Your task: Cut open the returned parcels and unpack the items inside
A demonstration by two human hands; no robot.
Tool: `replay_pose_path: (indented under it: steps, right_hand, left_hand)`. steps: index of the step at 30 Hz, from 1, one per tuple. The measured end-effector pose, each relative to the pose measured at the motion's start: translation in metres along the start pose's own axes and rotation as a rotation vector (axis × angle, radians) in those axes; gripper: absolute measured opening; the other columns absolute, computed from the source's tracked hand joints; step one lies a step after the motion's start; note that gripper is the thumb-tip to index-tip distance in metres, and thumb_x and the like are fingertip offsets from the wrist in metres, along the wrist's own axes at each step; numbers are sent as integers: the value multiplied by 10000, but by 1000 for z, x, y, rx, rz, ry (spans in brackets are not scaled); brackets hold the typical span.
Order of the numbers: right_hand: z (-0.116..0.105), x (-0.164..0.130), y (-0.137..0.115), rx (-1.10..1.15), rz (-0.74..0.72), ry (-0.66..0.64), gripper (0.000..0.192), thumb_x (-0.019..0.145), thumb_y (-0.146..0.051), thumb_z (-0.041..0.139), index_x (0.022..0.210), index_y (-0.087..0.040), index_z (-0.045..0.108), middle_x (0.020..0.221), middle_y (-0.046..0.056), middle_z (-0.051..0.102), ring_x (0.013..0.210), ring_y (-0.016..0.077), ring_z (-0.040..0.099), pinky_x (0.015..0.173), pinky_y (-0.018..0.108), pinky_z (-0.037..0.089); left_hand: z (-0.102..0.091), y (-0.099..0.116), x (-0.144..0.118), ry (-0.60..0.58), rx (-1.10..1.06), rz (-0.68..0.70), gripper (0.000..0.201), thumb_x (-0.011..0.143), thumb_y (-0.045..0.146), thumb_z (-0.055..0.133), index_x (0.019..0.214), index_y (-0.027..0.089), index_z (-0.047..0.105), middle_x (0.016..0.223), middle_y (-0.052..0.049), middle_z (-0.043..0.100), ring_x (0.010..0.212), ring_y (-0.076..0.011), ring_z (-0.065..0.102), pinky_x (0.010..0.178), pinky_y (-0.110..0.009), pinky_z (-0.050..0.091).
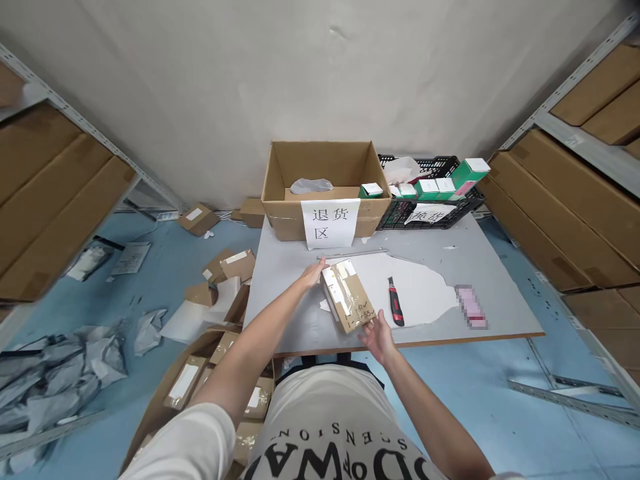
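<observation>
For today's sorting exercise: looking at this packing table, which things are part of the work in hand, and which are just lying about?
In hand:
small cardboard parcel, between left hand and right hand

Lying about:
utility knife
open carton with paper sign
black crate of green boxes
parcels on floor

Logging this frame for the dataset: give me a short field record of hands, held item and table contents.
left hand: open, fingers on far end of the small taped cardboard parcel
right hand: open, at parcel's near end
parcel: lies on grey table, handwriting on its near corner
utility knife: red and black, right of parcel, untouched
open carton: table's far edge, paper sign on its front
black crate: beside carton, holds green-and-white boxes
</observation>
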State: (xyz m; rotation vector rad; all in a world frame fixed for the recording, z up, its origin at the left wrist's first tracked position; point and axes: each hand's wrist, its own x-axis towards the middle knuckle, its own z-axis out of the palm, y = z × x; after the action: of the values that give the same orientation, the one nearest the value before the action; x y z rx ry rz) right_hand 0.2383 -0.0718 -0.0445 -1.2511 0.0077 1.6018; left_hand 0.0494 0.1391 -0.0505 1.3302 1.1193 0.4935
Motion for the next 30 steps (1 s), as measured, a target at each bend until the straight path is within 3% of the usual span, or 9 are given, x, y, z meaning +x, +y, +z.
replay_pose_path:
  steps: [5, 9, 12, 18, 30]
  right_hand:
    - [-1, 21, -62, -244, 8, -29, 489, 852, -633, 381, 1080, -260, 599, 1238, 79, 608, 1180, 233, 531, 969, 438, 415]
    - [4, 49, -100, -464, 3, 7, 562, 849, -672, 309, 990, -230, 626, 1122, 106, 666, 1086, 224, 597, 934, 388, 448]
    - [7, 68, -113, -560, -8, 30, 631, 834, -697, 294, 974, -189, 643, 1085, 133, 677, 1065, 243, 609, 939, 395, 448]
    - [6, 83, -110, -604, -58, 58, 641, 854, -674, 281, 1008, -175, 653, 1153, 133, 652, 1107, 242, 590, 1001, 389, 404]
    - [-10, 84, -82, -412, -185, 74, 654, 885, -644, 235, 1273, -200, 515, 1361, 109, 506, 1203, 221, 525, 1022, 402, 392]
  left_hand:
    - [-7, -21, -45, -3, -219, -58, 793, 825, 739, 210, 1249, 180, 579, 1292, -85, 562, 1288, -292, 417, 1066, -403, 294]
    - [8, -46, -63, 46, -384, -110, 797, 836, 732, 192, 1311, 179, 513, 1370, -113, 469, 1316, -280, 377, 1075, -435, 277]
    - [22, -61, -67, 27, -436, -147, 779, 844, 723, 172, 1333, 204, 487, 1392, -106, 431, 1328, -271, 351, 1084, -450, 258]
    - [37, -75, -73, 26, -490, -133, 774, 845, 721, 196, 1360, 203, 452, 1411, -101, 394, 1331, -255, 343, 1096, -439, 253]
    - [35, -59, -83, 1, -424, -129, 741, 842, 706, 281, 1368, 212, 451, 1425, -42, 379, 1351, -290, 291, 1132, -443, 216]
